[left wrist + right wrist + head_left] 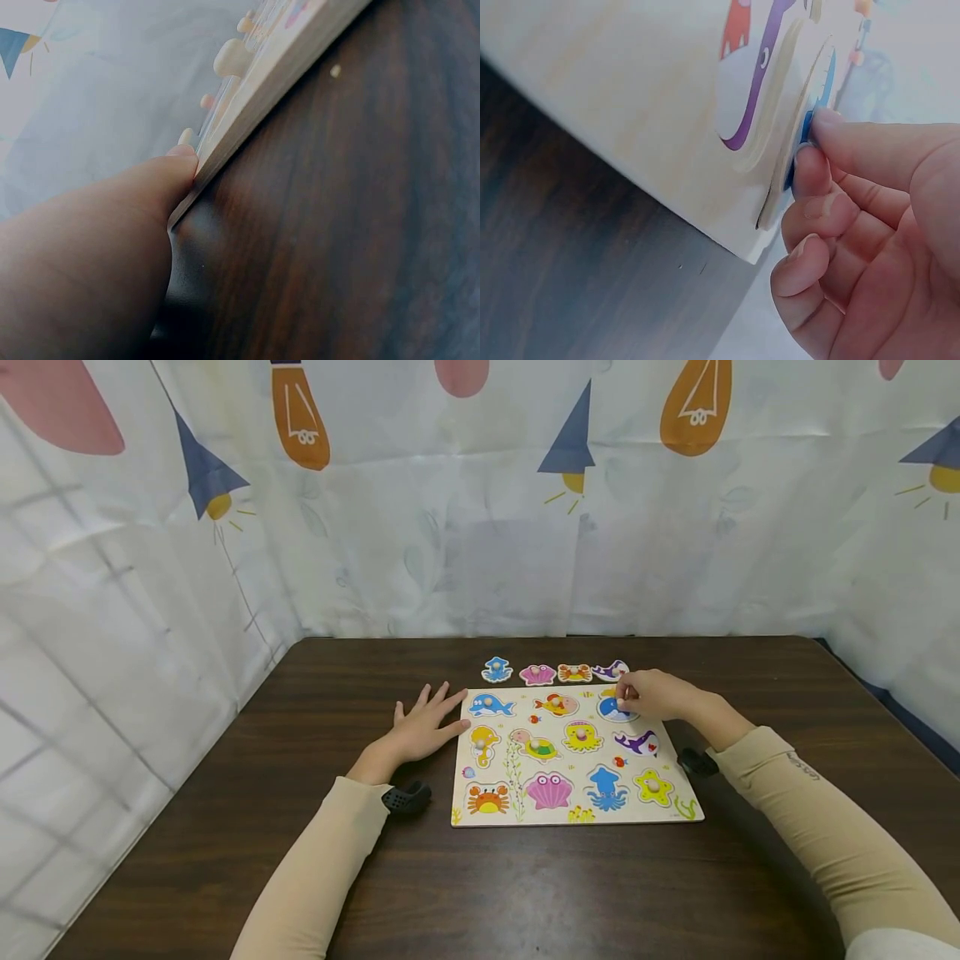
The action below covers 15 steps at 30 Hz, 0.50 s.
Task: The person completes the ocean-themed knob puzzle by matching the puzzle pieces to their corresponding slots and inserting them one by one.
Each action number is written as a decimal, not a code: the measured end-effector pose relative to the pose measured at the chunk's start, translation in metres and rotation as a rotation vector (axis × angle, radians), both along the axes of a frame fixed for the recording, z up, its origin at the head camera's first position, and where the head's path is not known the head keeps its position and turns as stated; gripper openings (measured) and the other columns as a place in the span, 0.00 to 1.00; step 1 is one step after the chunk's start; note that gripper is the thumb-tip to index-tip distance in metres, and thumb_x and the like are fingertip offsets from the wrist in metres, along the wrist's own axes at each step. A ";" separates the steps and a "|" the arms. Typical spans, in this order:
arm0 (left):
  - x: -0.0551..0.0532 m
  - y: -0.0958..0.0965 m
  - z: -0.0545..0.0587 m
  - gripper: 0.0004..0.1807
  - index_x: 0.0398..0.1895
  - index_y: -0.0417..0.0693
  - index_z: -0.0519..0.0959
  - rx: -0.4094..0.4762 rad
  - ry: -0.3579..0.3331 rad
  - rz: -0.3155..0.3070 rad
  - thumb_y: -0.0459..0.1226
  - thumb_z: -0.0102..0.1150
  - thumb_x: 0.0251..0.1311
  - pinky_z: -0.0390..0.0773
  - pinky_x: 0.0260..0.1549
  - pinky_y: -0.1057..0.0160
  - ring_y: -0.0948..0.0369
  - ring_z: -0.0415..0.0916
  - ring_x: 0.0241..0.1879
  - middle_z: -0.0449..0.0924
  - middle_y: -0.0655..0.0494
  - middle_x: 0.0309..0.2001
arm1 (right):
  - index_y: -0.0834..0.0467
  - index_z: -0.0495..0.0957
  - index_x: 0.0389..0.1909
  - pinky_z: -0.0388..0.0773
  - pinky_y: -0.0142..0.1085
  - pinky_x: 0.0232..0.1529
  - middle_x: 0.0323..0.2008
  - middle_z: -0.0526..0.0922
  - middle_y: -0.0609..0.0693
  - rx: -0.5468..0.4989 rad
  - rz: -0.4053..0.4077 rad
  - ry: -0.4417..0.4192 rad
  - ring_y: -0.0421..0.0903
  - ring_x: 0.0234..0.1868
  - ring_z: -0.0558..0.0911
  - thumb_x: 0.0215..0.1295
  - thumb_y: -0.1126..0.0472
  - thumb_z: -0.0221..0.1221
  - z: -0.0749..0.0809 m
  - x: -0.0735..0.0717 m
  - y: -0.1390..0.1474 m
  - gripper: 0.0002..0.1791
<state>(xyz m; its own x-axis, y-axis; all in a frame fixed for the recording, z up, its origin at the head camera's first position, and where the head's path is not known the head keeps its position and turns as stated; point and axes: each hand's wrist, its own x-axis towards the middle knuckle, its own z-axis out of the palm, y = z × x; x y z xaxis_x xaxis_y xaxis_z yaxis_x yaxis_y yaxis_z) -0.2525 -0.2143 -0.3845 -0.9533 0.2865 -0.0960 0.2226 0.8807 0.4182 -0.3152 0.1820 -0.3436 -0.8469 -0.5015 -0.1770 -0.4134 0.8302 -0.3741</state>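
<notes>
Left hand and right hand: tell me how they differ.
The left hand spreads its fingers; the right hand curls its own. The left hand touches the left edge of the puzzle board; the right hand pinches a blue piece near the far right corner. Both extend from beige sleeves.

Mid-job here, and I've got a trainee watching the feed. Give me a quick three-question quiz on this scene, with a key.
1. How many loose pieces lie in the row beyond the far edge of the puzzle board?
2. True or false: the left hand is gripping one of those loose pieces.
3. Fill in the colour: the right hand has its fingers on the ____ whale piece.

Key:
1. Four.
2. False; it is spread at the board's left edge.
3. Blue.
</notes>
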 end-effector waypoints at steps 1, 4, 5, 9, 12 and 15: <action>0.000 0.000 0.000 0.39 0.84 0.60 0.50 0.000 -0.001 0.000 0.59 0.45 0.77 0.27 0.66 0.25 0.42 0.27 0.80 0.37 0.47 0.83 | 0.63 0.78 0.45 0.76 0.38 0.37 0.33 0.76 0.53 -0.001 0.002 0.000 0.49 0.36 0.76 0.73 0.64 0.62 0.000 0.000 0.000 0.06; 0.000 0.000 0.001 0.39 0.84 0.60 0.50 0.002 -0.006 0.001 0.59 0.45 0.77 0.27 0.66 0.25 0.42 0.27 0.80 0.37 0.47 0.83 | 0.63 0.78 0.44 0.76 0.38 0.36 0.33 0.76 0.53 -0.003 0.009 0.000 0.49 0.36 0.76 0.73 0.65 0.62 0.000 0.000 0.000 0.06; 0.000 0.001 0.001 0.39 0.84 0.60 0.50 0.002 -0.007 0.001 0.59 0.45 0.77 0.27 0.66 0.25 0.42 0.27 0.80 0.37 0.47 0.83 | 0.63 0.78 0.44 0.75 0.38 0.36 0.33 0.76 0.53 -0.004 0.010 0.000 0.48 0.36 0.76 0.72 0.65 0.62 0.000 0.000 0.000 0.06; 0.000 0.001 0.001 0.39 0.84 0.60 0.50 0.001 -0.008 0.002 0.59 0.45 0.77 0.27 0.66 0.25 0.42 0.27 0.80 0.37 0.47 0.83 | 0.63 0.77 0.43 0.74 0.37 0.35 0.32 0.75 0.53 -0.002 0.003 -0.003 0.48 0.35 0.75 0.72 0.65 0.62 0.000 0.001 -0.001 0.05; 0.000 0.001 0.001 0.39 0.84 0.60 0.50 -0.001 -0.003 0.002 0.59 0.45 0.77 0.27 0.66 0.25 0.42 0.27 0.80 0.37 0.47 0.83 | 0.63 0.77 0.43 0.74 0.37 0.35 0.32 0.74 0.53 0.003 -0.001 -0.011 0.48 0.36 0.75 0.73 0.65 0.62 0.002 0.002 -0.001 0.06; 0.000 0.001 0.001 0.39 0.84 0.60 0.50 -0.003 0.000 0.002 0.59 0.45 0.77 0.27 0.66 0.25 0.42 0.28 0.80 0.37 0.46 0.83 | 0.63 0.77 0.43 0.74 0.37 0.35 0.32 0.74 0.53 0.011 0.002 -0.017 0.48 0.36 0.75 0.73 0.65 0.62 0.004 0.003 -0.002 0.06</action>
<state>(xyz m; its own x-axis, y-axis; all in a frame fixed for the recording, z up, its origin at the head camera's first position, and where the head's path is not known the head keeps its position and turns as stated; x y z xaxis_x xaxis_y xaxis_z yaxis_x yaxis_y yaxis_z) -0.2524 -0.2137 -0.3834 -0.9538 0.2842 -0.0972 0.2205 0.8824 0.4156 -0.3118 0.1798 -0.3395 -0.8426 -0.5012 -0.1970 -0.4086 0.8333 -0.3725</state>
